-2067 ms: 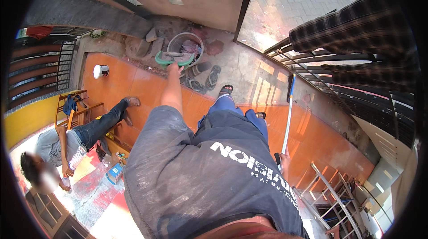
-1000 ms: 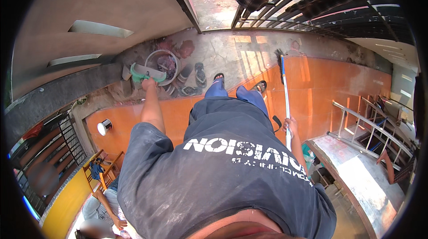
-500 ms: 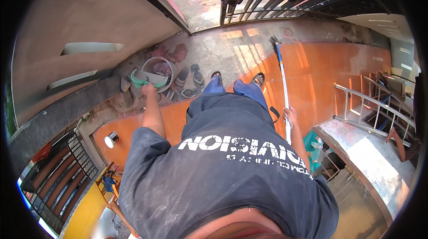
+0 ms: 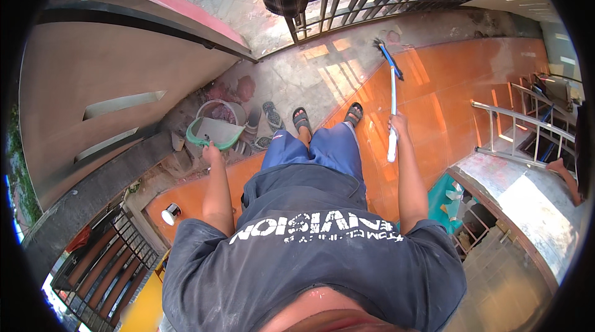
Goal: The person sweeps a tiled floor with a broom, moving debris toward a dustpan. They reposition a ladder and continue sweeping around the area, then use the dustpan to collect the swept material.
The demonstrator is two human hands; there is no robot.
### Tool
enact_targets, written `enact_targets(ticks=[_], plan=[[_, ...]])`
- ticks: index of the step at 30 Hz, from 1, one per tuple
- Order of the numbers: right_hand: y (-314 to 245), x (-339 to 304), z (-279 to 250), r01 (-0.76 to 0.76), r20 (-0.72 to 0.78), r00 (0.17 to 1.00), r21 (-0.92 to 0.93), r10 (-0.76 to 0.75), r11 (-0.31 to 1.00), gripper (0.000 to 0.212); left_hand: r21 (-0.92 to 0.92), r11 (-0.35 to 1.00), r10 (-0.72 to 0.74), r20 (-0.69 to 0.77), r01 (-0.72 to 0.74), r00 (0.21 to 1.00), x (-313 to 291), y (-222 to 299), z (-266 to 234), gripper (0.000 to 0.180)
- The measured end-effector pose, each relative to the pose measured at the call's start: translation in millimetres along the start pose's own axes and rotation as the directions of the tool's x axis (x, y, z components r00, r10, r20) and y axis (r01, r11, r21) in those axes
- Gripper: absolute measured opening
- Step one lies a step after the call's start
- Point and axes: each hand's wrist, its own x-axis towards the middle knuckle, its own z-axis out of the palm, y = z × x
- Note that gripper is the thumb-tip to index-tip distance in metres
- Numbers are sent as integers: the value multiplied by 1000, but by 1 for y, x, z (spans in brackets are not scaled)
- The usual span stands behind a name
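My left hand (image 4: 212,152) is closed round the edge of a green dustpan (image 4: 211,131) with a pale grey inside. The dustpan is held out to the left, in front of a pale bucket (image 4: 238,113) that it partly hides. On the right, my right hand (image 4: 398,125) grips the white handle of a broom (image 4: 393,93). Its blue head with dark bristles points away, by the line where orange tiles meet grey concrete. The lower end of the handle sticks out below my fist.
Loose slippers (image 4: 273,116) lie between the bucket and my feet. A metal ladder (image 4: 527,124) and a worn tabletop (image 4: 496,180) stand at the right. A barred gate (image 4: 347,7) with hanging cloth is ahead. A round white-faced object (image 4: 170,214) sits at the left.
The broom head has turned, so more of its blue length shows. My right hand has moved farther forward with the handle. The left hand still holds the dustpan, its inside now more visible.
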Motion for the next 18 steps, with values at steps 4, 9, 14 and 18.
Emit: enact_targets(ticks=[4,9,14,18], plan=[[-27,134,55,103,-64,991,-166,-115,981,13,-79,995,-54,52,58,997,-37,9,6,30],[-24,184,111,226,101,974,-550,-204,804,27,-238,966,-67,143,100,987,-54,-7,-2,26],[-23,81,101,407,342,913,-795,-222,449,34,-198,976,-52,178,88,983,-73,-17,0,30],[-48,-2,56,292,448,893,-662,51,690,37,-255,955,-125,123,153,984,-92,-12,10,31]])
